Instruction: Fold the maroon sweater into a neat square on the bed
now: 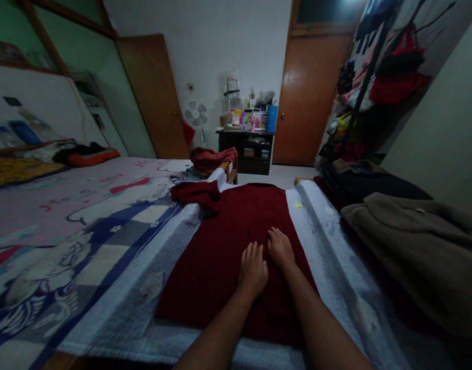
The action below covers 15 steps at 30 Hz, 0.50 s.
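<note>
A dark red long-sleeved garment (205, 262) lies spread face-flat on a pale blue cloth (170, 272). One sleeve (197, 194) sticks out to the left at its far end; the right sleeve is not visible. My left hand (253, 270) rests palm down on the middle of the garment, fingers stretched forward. Just to its right and slightly farther away, my right hand (280, 246) also presses on the fabric, its fingers extended and a little bent. Neither hand grips anything.
To the right, a folded brown garment (413, 231) and dark clothes (370, 180) are piled. A patterned bedsheet (105, 195) covers the bed at left. Beyond the far end stand a chair with reddish cloth (213, 158), a fan (196, 114) and a black cabinet (255, 164).
</note>
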{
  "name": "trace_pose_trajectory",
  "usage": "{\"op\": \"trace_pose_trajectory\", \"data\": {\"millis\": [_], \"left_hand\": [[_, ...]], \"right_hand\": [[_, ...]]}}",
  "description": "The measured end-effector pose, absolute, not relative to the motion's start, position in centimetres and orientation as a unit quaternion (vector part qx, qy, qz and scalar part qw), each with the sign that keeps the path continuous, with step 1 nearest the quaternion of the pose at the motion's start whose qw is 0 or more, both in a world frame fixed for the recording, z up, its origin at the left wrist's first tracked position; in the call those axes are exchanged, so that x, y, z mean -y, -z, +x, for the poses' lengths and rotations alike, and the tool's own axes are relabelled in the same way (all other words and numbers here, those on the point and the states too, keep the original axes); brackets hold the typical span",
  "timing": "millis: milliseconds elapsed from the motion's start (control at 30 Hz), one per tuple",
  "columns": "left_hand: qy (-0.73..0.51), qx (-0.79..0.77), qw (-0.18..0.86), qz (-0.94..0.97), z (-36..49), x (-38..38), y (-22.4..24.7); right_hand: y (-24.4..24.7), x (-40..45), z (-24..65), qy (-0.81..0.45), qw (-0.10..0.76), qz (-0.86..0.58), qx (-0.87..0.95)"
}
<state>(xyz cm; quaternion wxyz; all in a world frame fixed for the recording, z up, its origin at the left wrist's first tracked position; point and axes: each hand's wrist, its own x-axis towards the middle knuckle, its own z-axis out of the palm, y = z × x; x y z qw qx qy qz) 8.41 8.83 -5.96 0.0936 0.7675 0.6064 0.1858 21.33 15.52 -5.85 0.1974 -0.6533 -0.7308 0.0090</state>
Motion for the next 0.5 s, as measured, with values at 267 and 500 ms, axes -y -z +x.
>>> {"op": "trace_pose_trajectory", "data": {"millis": [267, 500], "left_hand": [[-0.251, -0.588, 0.200, 0.743, 7.4, -10.0, 5.3], [-0.377, -0.595, 0.154, 0.693, 1.3, -14.8, 2.0]], "right_hand": [[6.1, -15.6, 21.4, 0.003, 0.219, -0.646, 0.731], [6.3, -15.6, 21.3, 0.009, 0.230, -0.647, 0.727]]}}
